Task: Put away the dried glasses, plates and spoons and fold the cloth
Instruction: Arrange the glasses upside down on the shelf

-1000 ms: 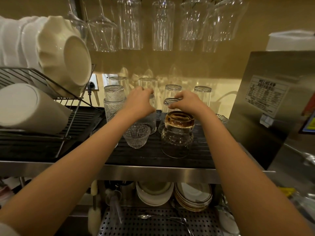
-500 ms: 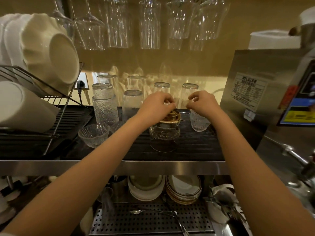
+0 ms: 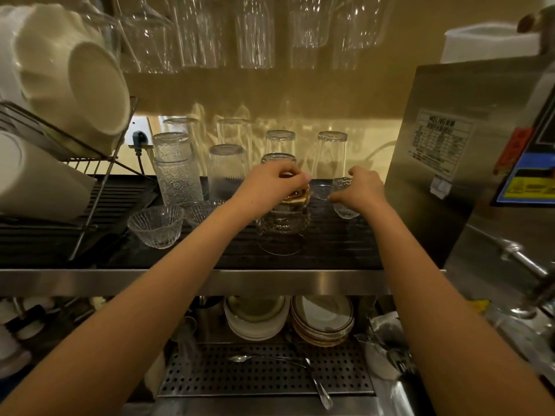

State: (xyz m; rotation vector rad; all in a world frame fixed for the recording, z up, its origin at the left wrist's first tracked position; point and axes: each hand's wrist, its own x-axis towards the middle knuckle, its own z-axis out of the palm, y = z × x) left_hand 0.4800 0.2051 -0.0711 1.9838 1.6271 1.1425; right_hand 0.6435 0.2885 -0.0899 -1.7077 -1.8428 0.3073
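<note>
From the head camera: gripping with the left hand (image 3: 271,183), fingers curled downward, an amber glass (image 3: 295,195) atop an upturned clear glass (image 3: 280,235). Clutching in the right hand (image 3: 362,189), fingers wrapped round it, a small patterned glass (image 3: 345,205) just right of that stack. Behind both hands, tall upturned glasses (image 3: 226,169) on a black mat (image 3: 330,244). Left of the left hand, glass bowls (image 3: 156,225). Below the forearms, stacked plates (image 3: 322,322) and a spoon (image 3: 238,358) on a perforated tray (image 3: 210,373).

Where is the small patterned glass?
Head view, right of centre: the right hand grips the small patterned glass at the right end of the black mat, between the amber-rimmed glass stack under the left hand and the steel machine.
</note>
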